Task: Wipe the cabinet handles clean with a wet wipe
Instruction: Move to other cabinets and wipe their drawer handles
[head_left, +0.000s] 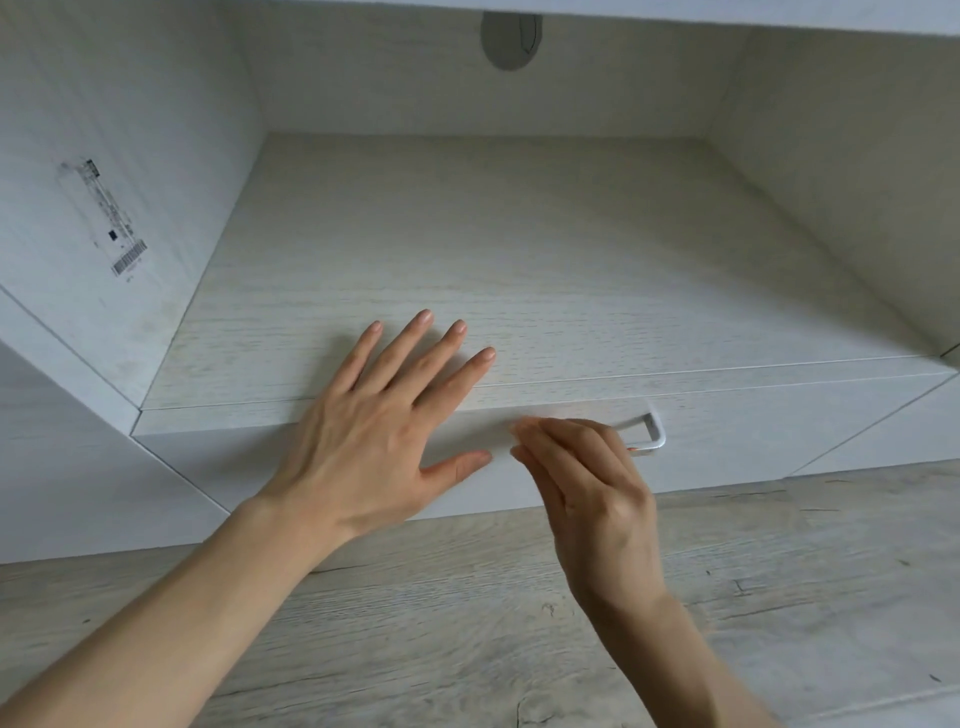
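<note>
I have the left hand (374, 436) pressed flat on the cabinet shelf (519, 249) above the drawer (753, 436), fingers (447, 348) straight and spread, while the right hand (587, 483) covers most of the white drawer handle (653, 435), its fingers together and blurred, so I cannot tell whether they pinch anything.

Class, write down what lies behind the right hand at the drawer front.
A white metal bar handle: only its right end shows past the right hand. The rest is covered, and any wet wipe cannot be seen.
</note>
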